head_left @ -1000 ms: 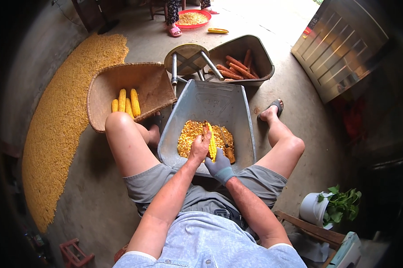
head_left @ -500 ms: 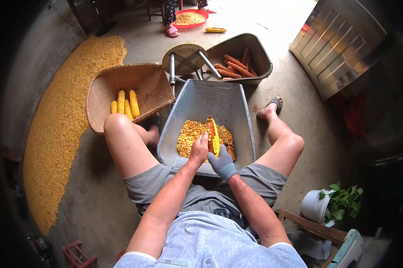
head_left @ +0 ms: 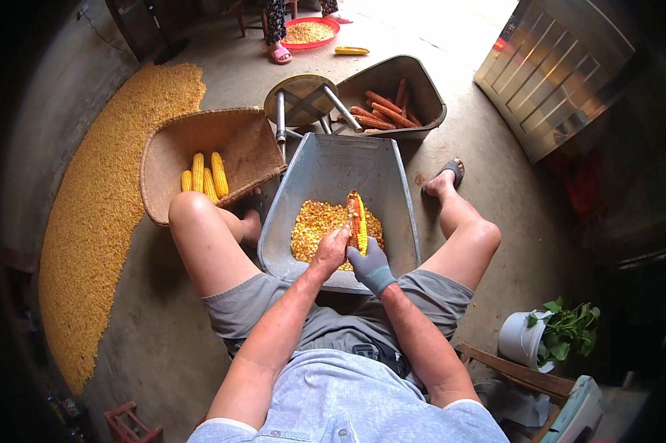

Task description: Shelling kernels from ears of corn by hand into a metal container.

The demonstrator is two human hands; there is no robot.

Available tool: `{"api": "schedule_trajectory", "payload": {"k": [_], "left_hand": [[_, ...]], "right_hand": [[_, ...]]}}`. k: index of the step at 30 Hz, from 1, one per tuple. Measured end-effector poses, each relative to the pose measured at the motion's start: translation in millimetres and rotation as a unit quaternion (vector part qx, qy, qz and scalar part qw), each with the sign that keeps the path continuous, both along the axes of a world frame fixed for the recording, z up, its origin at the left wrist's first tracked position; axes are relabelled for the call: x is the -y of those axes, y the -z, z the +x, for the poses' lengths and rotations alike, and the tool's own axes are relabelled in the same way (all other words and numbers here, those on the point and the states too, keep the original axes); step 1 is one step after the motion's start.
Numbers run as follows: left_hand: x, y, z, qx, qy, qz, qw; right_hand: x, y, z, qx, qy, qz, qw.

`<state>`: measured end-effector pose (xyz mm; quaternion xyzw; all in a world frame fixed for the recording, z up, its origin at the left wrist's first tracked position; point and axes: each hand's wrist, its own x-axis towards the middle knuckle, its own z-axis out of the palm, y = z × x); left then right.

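Between my hands is an ear of corn (head_left: 357, 218), held upright over the grey tub (head_left: 407, 192). Its left side is stripped to reddish cob, while yellow kernels still cover the right side. My bare left hand (head_left: 332, 249) closes around the lower left of the ear. In a grey glove, my right hand (head_left: 370, 266) grips its lower right side, and the fingers there are partly hidden. Loose corn kernels (head_left: 312, 230) lie in the bottom of the tub, between my knees.
A woven basket (head_left: 159, 159) with several full ears stands left, beside a long kernel heap (head_left: 104, 221). Beyond the tub are an overturned stool (head_left: 297, 111) and a dark bin (head_left: 435, 92) of bare cobs. Farther off, a person's feet (head_left: 279, 55) are near a red basin (head_left: 331, 40).
The ear and both my hands have shifted slightly to the right over the tub. My grip on the ear continues on both sides.
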<state>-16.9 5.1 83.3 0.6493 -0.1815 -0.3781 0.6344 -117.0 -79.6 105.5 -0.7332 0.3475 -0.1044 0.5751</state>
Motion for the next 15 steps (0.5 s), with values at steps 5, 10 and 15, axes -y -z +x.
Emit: {"api": "schedule_trajectory", "payload": {"k": [5, 10, 15], "left_hand": [[0, -23, -5, 0.031, 0.048, 0.090, 0.994], [2, -39, -8, -0.054, 0.056, 0.071, 0.994], [-8, 12, 2, 0.141, 0.049, -0.006, 0.989]], "right_hand": [[-2, -1, 0, -0.028, 0.000, -0.068, 0.997], [5, -5, -3, -0.055, -0.027, -0.090, 0.994], [7, -2, 3, -0.049, -0.035, 0.056, 0.997]]}}
